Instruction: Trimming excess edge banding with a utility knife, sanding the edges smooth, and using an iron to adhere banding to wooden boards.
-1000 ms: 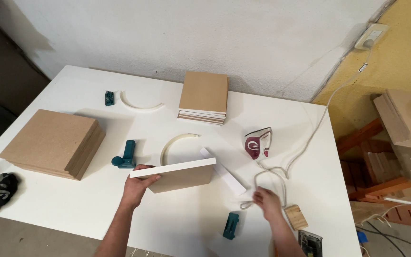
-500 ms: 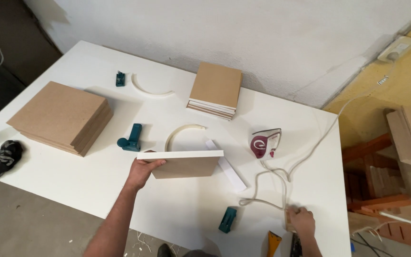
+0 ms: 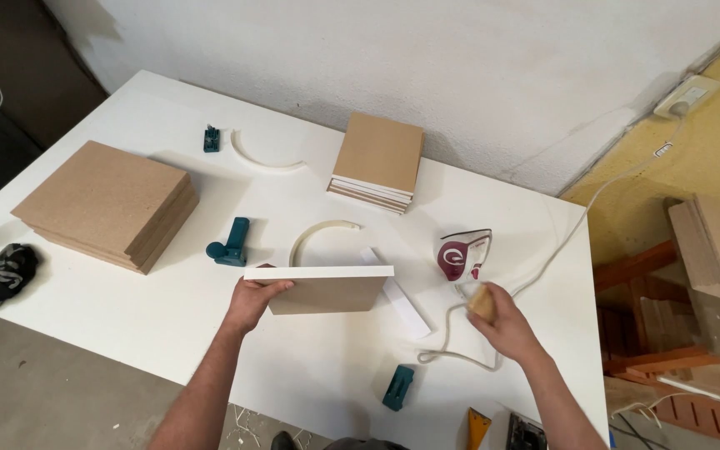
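Note:
My left hand (image 3: 253,302) grips the left end of a square brown board (image 3: 327,289) with a white top edge and holds it upright on its edge over the white table (image 3: 127,333). My right hand (image 3: 500,323) is closed around a small tan block (image 3: 482,301), just in front of a dark red and white clothes iron (image 3: 462,254) and above its white cord (image 3: 452,354). A white strip (image 3: 400,302) lies flat behind the board, and a curved white strip (image 3: 318,236) lies beyond it.
A large stack of brown boards (image 3: 110,204) sits at the left, a smaller stack (image 3: 377,160) at the back. Teal clamps (image 3: 232,243) (image 3: 397,388) (image 3: 211,138) lie about, with another curved strip (image 3: 262,158). A black rag (image 3: 2,275) lies at the left edge.
My right hand came up from the table's near right corner holding the tan block and moved toward the iron. The left hand kept the board upright.

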